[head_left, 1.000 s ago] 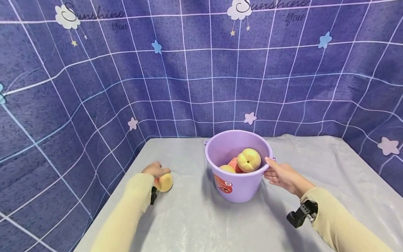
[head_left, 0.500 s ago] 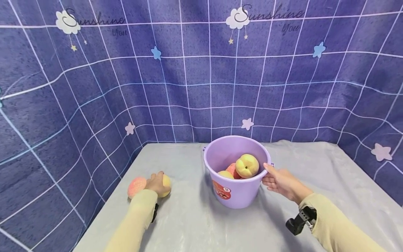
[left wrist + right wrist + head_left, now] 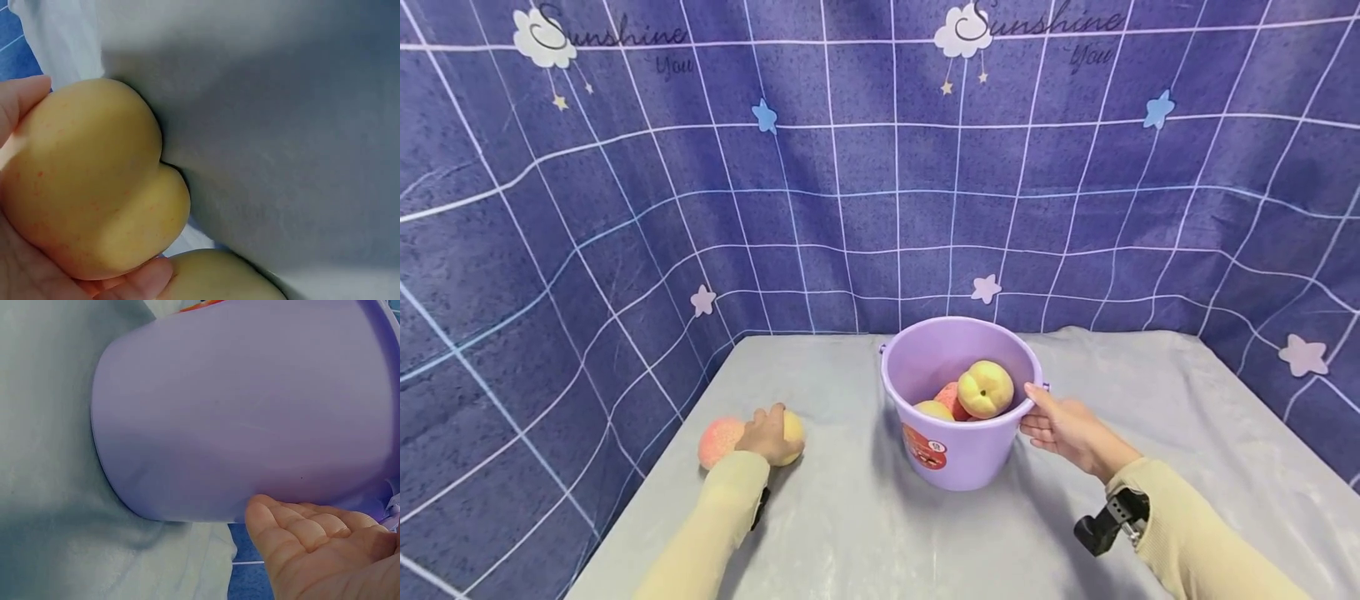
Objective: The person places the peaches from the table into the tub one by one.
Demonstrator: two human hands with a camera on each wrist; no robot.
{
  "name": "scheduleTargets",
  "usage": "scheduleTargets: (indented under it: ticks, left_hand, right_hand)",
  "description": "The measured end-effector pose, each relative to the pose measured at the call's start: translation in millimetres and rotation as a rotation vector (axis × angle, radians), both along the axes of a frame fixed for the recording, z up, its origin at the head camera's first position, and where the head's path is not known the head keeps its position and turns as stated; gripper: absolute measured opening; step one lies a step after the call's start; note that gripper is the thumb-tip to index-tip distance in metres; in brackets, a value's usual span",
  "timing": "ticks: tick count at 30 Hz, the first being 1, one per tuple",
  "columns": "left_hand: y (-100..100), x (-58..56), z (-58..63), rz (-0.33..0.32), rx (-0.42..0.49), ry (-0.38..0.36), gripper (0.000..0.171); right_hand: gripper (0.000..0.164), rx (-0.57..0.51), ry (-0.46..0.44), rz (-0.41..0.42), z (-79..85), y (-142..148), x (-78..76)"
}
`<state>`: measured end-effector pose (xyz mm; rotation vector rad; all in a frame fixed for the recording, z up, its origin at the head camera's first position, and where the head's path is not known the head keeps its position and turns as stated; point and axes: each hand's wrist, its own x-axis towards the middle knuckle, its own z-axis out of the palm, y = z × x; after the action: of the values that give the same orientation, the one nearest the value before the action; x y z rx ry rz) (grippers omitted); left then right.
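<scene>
On the left of the table, my left hand [image 3: 767, 435] grips a yellow peach [image 3: 793, 438], with thumb and fingers round its sides in the left wrist view. A pinkish peach [image 3: 720, 442] lies just left of that hand. Part of a second peach [image 3: 219, 278] shows below the held one in the left wrist view. A purple bucket [image 3: 958, 454] stands upright with several peaches inside, a yellow one [image 3: 986, 389] on top. My right hand [image 3: 1067, 429] holds the bucket's right rim, thumb over the edge and fingers against the outer wall.
A grey cloth [image 3: 850, 533] covers the table. Behind it and along its sides hangs a blue grid-patterned curtain [image 3: 865, 217]. The bucket has a small handle lug [image 3: 883, 350] on its left rim.
My left hand has shifted nearer to me and closed round the yellow peach, and the pinkish peach, earlier hidden by the arm, now shows. The right hand stays on the bucket rim.
</scene>
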<state>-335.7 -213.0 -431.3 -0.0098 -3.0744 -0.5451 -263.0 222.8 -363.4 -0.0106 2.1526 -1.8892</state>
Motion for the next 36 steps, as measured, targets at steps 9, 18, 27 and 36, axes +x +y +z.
scheduleTargets:
  ticks: [9, 18, 27, 36]
  left_hand:
    - [0.7, -2.7, 4.8, -0.017, 0.031, -0.045, 0.081]
    - [2.6, 1.7, 11.4, -0.004, 0.034, -0.079, 0.087]
    - [-0.9, 11.6, 9.9, -0.008, 0.0, -0.086, 0.089]
    - [3.1, 4.1, 5.6, 0.005, 0.02, -0.077, 0.093]
  right_hand:
    - [0.079, 0.007, 0.017, 0.039, 1.3, 2.4, -3.5]
    - [0.078, -0.002, 0.011, 0.039, 0.3, 3.7, -4.8]
    - [0.077, 0.005, 0.015, 0.052, -7.0, -0.3, -0.7]
    - [0.078, 0.013, 0.027, 0.054, -4.7, 4.8, -3.4]
